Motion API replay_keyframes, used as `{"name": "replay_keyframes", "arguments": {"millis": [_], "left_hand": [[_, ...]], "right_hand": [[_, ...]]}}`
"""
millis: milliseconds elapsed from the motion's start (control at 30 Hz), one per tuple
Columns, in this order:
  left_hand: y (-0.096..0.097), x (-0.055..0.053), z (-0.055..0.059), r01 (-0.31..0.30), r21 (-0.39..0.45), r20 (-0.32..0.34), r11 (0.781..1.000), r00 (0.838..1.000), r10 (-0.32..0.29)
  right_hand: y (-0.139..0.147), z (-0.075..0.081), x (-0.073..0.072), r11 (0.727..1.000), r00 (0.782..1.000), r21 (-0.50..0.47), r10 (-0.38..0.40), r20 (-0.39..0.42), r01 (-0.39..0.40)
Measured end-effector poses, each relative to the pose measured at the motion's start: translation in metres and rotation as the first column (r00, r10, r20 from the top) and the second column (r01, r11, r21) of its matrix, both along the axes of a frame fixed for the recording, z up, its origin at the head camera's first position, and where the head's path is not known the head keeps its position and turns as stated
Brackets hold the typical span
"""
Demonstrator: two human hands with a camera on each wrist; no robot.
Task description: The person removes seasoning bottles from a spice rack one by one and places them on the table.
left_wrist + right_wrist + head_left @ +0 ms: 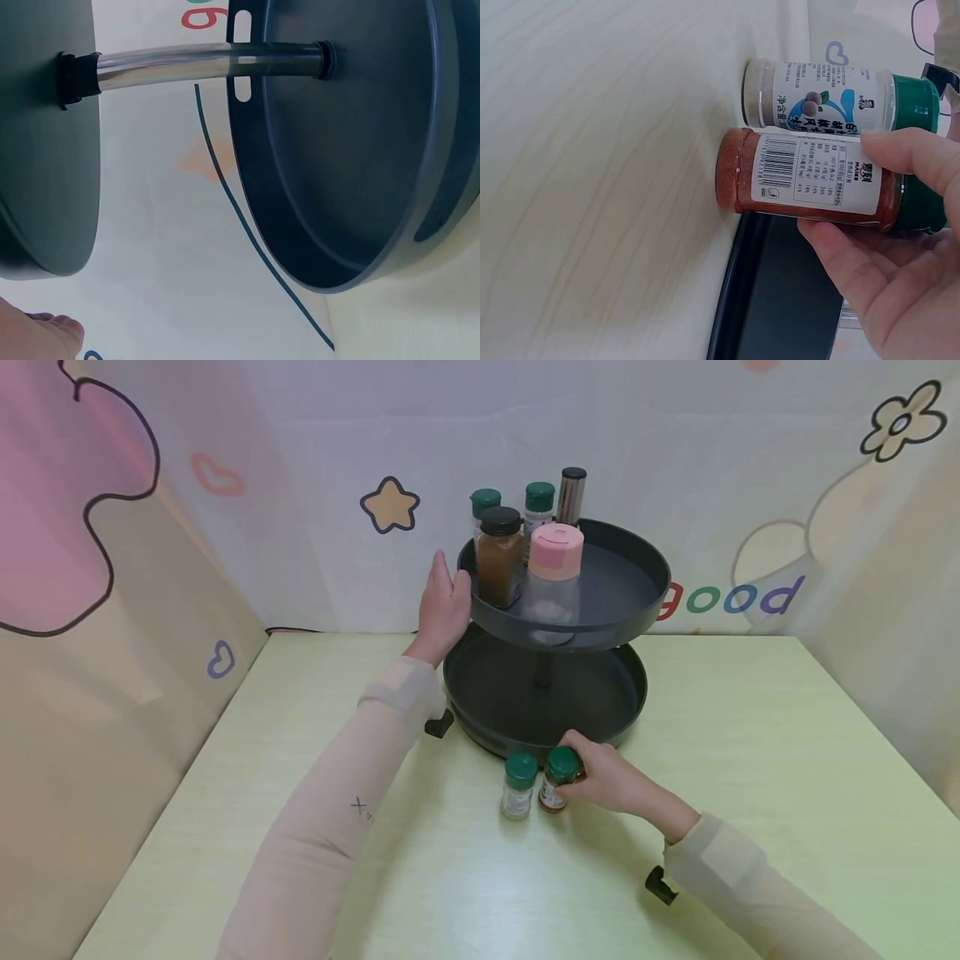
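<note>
With thumb and fingers, my right hand (611, 777) grips a spice jar (814, 180) of red powder with a green cap and a white label. Right beside it stands a second green-capped spice jar (518, 787), holding pale powder. Both are in front of the lower tray of a dark two-tier turntable rack (637, 681). At the left rim of the upper tray, my left hand (444, 614) rests with its fingers straight and pointing up. In the left wrist view, only part of the left hand (41, 334) shows, below the upper tray's edge.
On the upper tray stand a brown-filled jar (499, 560) with a black lid, a pink-lidded clear container (555, 564), two more green-capped jars (539, 500) and a silver cylinder (572, 495). A metal post (165, 66) joins the tiers. A printed cloth (315, 510) hangs behind the table.
</note>
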State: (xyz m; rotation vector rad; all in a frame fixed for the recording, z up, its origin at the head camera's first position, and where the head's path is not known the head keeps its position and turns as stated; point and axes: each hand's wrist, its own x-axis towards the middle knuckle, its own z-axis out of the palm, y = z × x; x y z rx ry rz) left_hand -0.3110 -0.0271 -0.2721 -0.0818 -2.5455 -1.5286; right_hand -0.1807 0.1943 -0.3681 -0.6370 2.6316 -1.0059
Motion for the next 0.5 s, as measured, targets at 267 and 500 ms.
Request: {"name": "replay_keyframes", "arguments": {"millis": [267, 500], "left_hand": [[-0.0017, -0.0003, 0.0012, 0.045, -0.011, -0.023, 0.999, 0.999, -0.045], [-0.0010, 0.0017, 0.0011, 0.105, -0.017, -0.042, 0.994, 0.994, -0.105]], "right_hand": [[-0.0005, 0.0001, 0.0006, 1.000, 1.000, 0.001, -0.004, 0.004, 0.004], [0.0003, -0.0012, 0.0001, 1.000, 1.000, -0.002, 0.001, -0.003, -0.001]]}}
